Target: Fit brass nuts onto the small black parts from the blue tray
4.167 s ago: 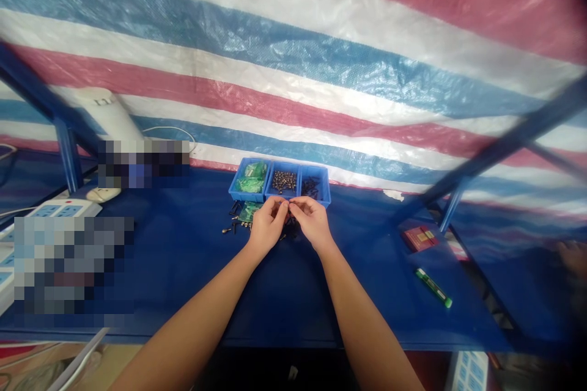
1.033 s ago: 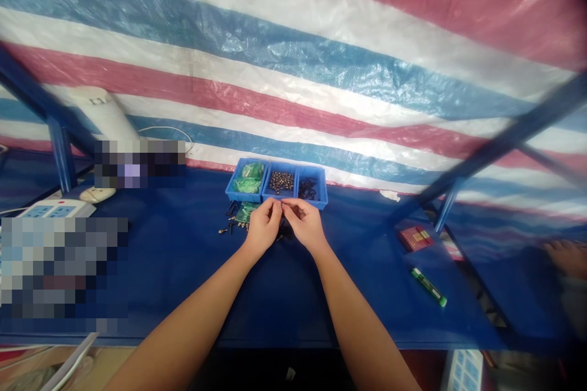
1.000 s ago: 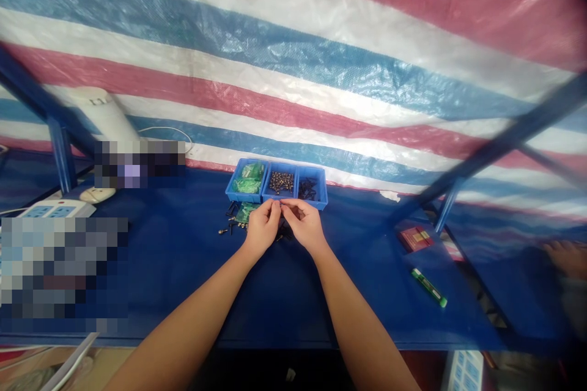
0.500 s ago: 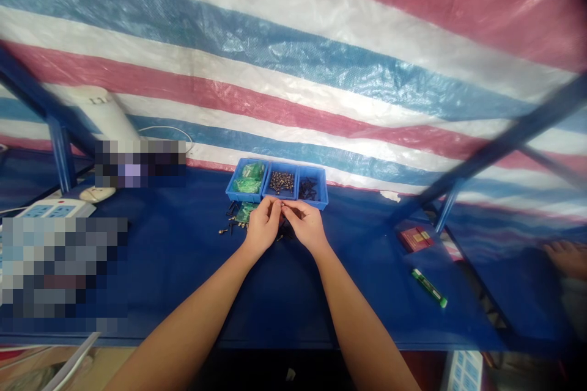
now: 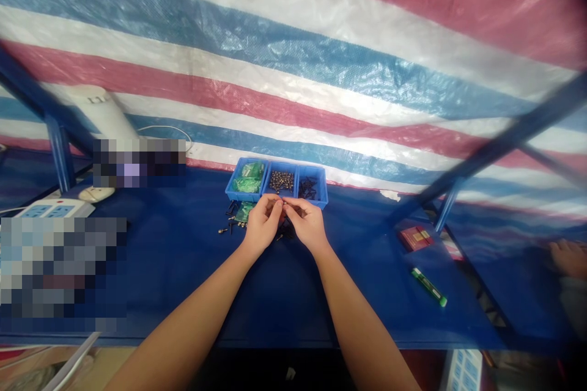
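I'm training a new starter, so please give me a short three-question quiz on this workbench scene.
1. Multiple choice: as the wearer sees it, which compartment of the plastic parts tray holds the green packets?
A. Left
B. Middle
C. Right

2. True or false: the white power strip lies to the right of the hands.

3. Fill in the blank: the left hand and right hand are raised just in front of the tray, whose colour is ____.

Key: 1. A; 2. False; 3. Blue
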Demonstrator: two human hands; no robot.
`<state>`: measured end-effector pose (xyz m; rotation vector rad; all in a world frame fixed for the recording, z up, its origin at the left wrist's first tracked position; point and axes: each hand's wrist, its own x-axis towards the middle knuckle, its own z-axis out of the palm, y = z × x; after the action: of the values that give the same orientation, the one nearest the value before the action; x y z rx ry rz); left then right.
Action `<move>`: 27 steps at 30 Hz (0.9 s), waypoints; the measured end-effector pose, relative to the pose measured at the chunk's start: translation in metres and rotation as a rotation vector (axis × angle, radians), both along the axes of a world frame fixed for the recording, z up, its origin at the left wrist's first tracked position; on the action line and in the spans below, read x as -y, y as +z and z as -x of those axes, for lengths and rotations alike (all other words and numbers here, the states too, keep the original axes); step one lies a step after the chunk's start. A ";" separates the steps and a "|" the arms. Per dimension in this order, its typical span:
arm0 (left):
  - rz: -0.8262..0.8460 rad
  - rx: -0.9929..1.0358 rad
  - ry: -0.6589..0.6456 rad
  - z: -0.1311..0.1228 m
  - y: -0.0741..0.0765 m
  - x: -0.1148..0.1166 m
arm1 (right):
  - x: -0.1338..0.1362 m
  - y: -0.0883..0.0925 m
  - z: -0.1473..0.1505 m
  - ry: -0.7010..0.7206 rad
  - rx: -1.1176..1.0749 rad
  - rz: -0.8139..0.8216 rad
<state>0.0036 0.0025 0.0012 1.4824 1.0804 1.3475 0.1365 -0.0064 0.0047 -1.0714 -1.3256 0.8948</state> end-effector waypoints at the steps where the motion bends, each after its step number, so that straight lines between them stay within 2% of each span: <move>1: -0.001 -0.007 0.002 0.000 0.000 0.000 | 0.000 0.000 0.000 -0.002 -0.005 -0.003; 8: -0.025 -0.148 0.072 0.002 0.003 0.002 | 0.004 0.005 0.002 0.027 -0.001 0.012; 14: 0.036 0.073 -0.010 0.000 0.000 0.001 | 0.000 0.002 0.001 -0.007 -0.066 0.037; 17: 0.014 0.052 -0.019 -0.001 -0.001 0.001 | 0.000 0.002 0.001 -0.015 -0.089 0.053; 22: -0.013 -0.088 0.060 0.002 0.001 0.001 | 0.002 0.004 0.004 0.044 -0.136 0.060; 27: 0.043 0.030 0.002 0.001 0.003 0.002 | 0.001 0.002 0.003 0.019 -0.122 0.047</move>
<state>0.0030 0.0004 0.0039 1.4259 1.0856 1.3354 0.1336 -0.0077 0.0069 -1.0246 -1.2204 0.9944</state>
